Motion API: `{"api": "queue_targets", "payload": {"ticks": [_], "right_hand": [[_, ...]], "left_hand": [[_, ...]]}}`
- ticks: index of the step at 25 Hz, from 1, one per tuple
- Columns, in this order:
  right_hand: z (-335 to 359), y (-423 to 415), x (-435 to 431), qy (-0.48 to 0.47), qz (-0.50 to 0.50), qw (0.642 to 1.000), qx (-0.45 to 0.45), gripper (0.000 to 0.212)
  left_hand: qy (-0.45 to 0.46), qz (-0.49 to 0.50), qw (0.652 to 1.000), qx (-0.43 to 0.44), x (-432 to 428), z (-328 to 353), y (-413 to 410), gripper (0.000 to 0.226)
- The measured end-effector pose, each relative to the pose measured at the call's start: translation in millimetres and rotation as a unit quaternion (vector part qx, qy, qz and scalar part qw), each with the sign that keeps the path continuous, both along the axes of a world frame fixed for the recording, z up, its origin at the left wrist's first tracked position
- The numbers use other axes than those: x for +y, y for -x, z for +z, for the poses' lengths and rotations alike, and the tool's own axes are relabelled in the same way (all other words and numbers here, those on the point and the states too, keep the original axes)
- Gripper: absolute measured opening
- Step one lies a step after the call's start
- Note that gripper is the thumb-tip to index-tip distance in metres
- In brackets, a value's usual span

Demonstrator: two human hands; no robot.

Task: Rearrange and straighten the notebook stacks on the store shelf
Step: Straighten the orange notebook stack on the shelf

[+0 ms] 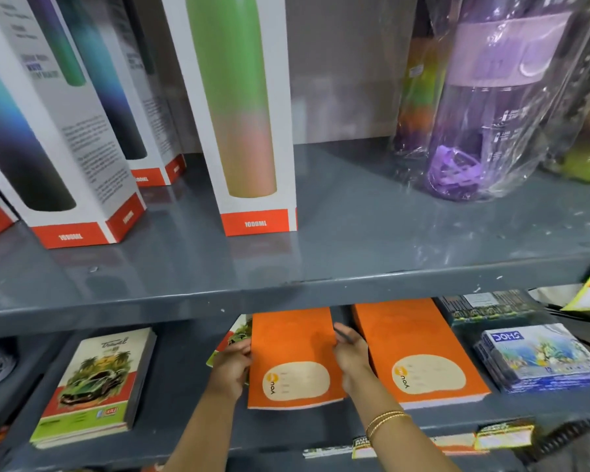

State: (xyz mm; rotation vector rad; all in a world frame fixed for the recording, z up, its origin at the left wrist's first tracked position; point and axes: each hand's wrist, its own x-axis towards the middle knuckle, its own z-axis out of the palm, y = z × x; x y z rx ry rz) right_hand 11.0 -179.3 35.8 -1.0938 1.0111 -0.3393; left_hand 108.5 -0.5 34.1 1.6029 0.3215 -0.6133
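On the lower shelf (pixel 171 396) an orange notebook (pixel 292 349) with a cream label lies in the middle, held at both long edges. My left hand (pixel 231 366) grips its left edge and my right hand (pixel 351 356) grips its right edge. Beneath its left side a green car-cover notebook (pixel 235 330) pokes out. To the right sits an orange notebook stack (pixel 413 349), close beside my right hand. A separate stack of green car-cover notebooks (pixel 99 386) lies at the left.
A pile of blue DOMS packs (pixel 539 359) and dark packs (pixel 484 308) fill the right end. The upper shelf (pixel 321 260) overhangs the notebooks and carries boxed 1000ML bottles (pixel 249 107) and a wrapped purple bottle (pixel 491 97). Loose paper items (pixel 501 436) hang at the front edge.
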Motion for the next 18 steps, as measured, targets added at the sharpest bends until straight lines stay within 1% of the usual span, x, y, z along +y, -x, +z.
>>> {"api": "queue_targets", "payload": {"ticks": [2,4,7,10,15,18], "right_hand": [[4,1,-10,0.011,0.012,1.000,-0.002,0.045],[10,3,-24,0.025,0.029,0.999,-0.010,0.049],[30,18,-54,0.048,0.031,0.998,-0.019,0.048],[45,49,-91,0.075,0.026,0.997,-0.002,0.048],[32,89,-146,0.092,0.017,0.993,0.067,0.049],[25,107,-168,0.093,0.013,0.992,0.084,0.048]], "left_hand": [[0.004,-0.011,1.000,-0.011,-6,3,0,0.041],[0.004,-0.008,1.000,-0.015,-16,9,-1,0.037],[0.013,-0.016,1.000,0.000,-46,17,4,0.034],[0.035,-0.038,0.999,0.009,-88,20,23,0.037],[0.054,-0.063,0.996,0.024,-149,17,70,0.042],[0.048,-0.061,0.997,0.031,-171,13,91,0.041]]}}
